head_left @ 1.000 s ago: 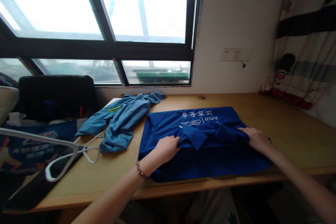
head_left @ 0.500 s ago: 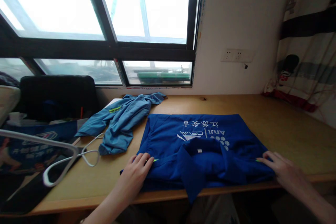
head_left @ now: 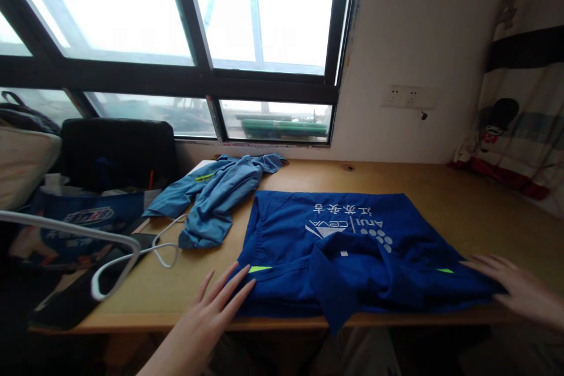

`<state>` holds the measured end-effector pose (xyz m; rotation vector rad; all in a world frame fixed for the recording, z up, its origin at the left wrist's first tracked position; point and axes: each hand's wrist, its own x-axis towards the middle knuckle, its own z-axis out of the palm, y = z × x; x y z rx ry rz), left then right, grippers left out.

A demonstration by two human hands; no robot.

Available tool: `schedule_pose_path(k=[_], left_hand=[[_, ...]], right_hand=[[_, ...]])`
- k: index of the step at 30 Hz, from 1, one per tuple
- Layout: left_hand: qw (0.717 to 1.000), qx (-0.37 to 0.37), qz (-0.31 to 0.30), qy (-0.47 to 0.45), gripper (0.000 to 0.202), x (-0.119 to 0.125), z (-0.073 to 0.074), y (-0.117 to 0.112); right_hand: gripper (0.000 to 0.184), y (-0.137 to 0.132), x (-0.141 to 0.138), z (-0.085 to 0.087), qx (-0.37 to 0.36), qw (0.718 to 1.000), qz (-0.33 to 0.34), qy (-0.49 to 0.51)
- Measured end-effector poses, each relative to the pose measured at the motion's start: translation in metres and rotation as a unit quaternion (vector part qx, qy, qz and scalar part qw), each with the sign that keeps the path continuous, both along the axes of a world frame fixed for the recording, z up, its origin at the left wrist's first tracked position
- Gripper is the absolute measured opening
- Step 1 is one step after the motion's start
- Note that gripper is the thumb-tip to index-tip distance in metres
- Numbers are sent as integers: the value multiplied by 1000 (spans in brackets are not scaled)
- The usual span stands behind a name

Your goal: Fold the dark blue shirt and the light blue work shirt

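A dark blue work jacket (head_left: 282, 235) lies spread on the desk with its collar toward me, and white lettering on it reads upside down to me. The collar point hangs over the desk's front edge. On the jacket's left shoulder, beside a yellow-green strip, rest the spread fingertips of my left hand (head_left: 214, 308). My right hand (head_left: 513, 282) is at the opposite shoulder, fingers stretched out over the cloth's outer edge and thumb apart. Neither hand grips the fabric.
A lighter blue garment (head_left: 215, 200) lies crumpled at the back left of the wooden desk (head_left: 440, 182). Left of it are a white cable (head_left: 165, 249), a curved white bar (head_left: 110, 235), a printed bag (head_left: 88, 223) and a black chair back (head_left: 118, 150). A patterned curtain (head_left: 524, 82) hangs at the right.
Both hands have loosened from the shoulders and spread their fingers. My right hand has moved outward, and the jacket's right side now reaches farther right. The view has shifted slightly left.
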<state>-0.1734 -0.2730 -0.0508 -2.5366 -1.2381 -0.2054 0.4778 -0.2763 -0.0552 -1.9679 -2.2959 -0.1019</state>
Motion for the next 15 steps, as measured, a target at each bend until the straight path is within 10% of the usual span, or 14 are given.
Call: schedule_pose_path(k=[6,15], left_hand=[[998,-14,-66,-11,59,25,-12,-23],[996,-54,-8,-73,36,54,2,20]], right_hand=[[58,28,-103,31,-104,981,129,96],[53,64,-87,-39,-12,995,95,22]])
